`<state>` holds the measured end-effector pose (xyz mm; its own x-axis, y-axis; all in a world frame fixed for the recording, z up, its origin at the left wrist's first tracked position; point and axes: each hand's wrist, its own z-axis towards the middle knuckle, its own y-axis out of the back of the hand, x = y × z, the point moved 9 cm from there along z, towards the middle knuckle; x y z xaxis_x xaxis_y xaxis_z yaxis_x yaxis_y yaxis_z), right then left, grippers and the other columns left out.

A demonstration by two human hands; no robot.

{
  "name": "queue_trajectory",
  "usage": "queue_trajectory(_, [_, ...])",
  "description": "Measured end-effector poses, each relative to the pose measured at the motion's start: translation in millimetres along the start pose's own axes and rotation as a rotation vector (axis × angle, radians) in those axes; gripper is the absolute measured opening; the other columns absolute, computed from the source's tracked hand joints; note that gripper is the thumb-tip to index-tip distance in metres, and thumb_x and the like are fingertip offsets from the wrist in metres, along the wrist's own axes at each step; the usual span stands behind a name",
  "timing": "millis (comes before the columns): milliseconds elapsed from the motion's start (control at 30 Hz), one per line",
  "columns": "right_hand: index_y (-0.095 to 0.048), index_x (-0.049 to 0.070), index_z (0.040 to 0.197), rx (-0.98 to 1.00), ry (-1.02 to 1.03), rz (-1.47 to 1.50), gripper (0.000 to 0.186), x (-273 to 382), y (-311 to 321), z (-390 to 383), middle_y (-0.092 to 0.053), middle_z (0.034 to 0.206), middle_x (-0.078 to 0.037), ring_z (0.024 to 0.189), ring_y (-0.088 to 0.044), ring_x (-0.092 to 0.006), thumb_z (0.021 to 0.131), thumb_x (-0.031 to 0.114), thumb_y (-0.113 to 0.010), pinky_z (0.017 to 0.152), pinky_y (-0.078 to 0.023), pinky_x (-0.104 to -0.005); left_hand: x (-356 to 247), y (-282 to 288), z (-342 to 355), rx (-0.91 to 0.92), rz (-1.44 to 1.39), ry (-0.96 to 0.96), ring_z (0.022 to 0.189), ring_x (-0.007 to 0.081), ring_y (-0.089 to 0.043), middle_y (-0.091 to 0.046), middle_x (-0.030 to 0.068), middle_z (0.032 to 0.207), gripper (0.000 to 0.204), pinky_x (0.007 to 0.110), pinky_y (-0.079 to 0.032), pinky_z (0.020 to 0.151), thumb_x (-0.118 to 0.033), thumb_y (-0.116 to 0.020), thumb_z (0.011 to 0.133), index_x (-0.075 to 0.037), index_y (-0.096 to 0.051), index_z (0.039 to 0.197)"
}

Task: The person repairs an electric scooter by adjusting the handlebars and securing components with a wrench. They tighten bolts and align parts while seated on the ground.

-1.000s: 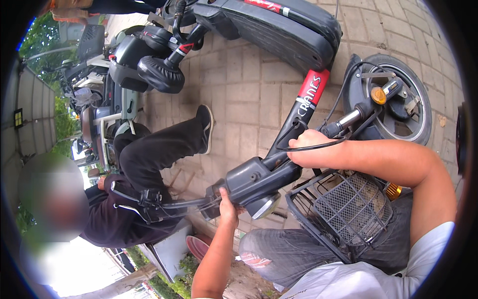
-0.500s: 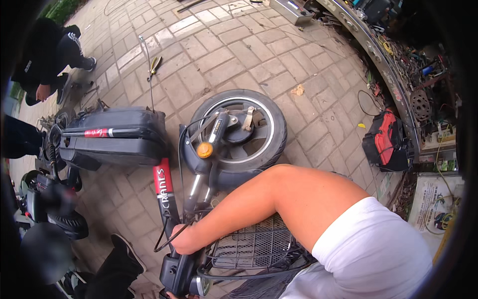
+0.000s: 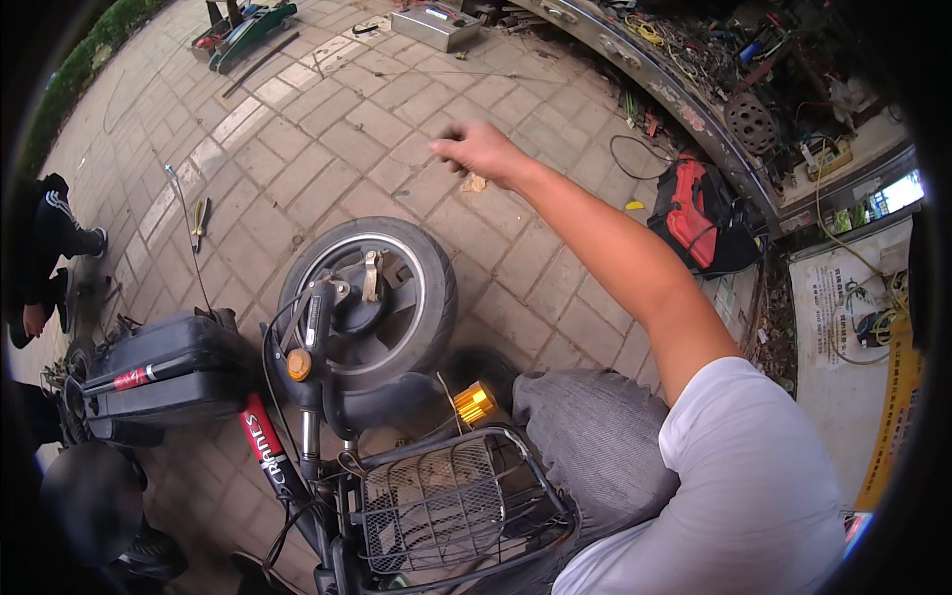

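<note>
Right hand has left the electric bike for 12 o'clock in head view, fingers curled (blurred, can't tell if gripping). Left hand unseen. Bike's at 8 o'clock, presumably laid over, hence front wheel side-on.

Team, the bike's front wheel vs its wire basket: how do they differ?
The front wheel is round; the wire basket is boxy.
The wheel has a thick black tyre; the basket is see-through metal mesh.
The wheel sits nearer the picture's centre; the basket sits toward the lower edge.
Shared: both are at the front of the same bike.
</note>
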<state>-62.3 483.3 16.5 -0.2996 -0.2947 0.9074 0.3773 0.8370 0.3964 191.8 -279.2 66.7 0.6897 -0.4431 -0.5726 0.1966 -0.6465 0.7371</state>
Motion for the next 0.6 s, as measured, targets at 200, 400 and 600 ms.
queue_trajectory(200, [-0.067,-0.005,0.092,-0.613,-0.64,-0.817,0.036,-343,218,-110,-0.07,0.089,-0.02,0.087,-0.069,-0.0353,0.081,0.029,-0.074,0.074,-0.053,-0.043,-67,-68,-20,0.072,0.108,-0.249,0.13,0.0325,-0.046,-0.046,0.0231,0.143,0.052,0.041,-0.037,0.107,-0.028,-0.053,0.099,0.003,-0.045,0.14])
queue_trajectory(400, [-0.066,-0.001,0.105,-0.468,-0.669,-0.768,0.044,-405,165,-84,-0.065,0.112,-0.024,0.106,-0.063,-0.0384,0.082,0.036,-0.072,0.09,-0.051,-0.0448,-81,-79,-35,0.019,0.251,-0.195,0.129,0.0326,-0.048,-0.049,0.0229,0.141,0.05,0.042,-0.038,0.106,-0.026,-0.055,0.099,0.003,-0.047,0.139])
queue_trajectory(600, [-0.069,-0.006,0.094,-0.338,-0.65,-0.984,0.044,-478,124,-60,-0.068,0.097,-0.026,0.093,-0.066,-0.0421,0.084,0.037,-0.07,0.081,-0.052,-0.048,-77,-60,-22,-0.049,0.321,-0.297,0.127,0.029,-0.049,-0.05,0.0182,0.139,0.05,0.038,-0.036,0.106,-0.027,-0.054,0.099,0.005,-0.046,0.137])
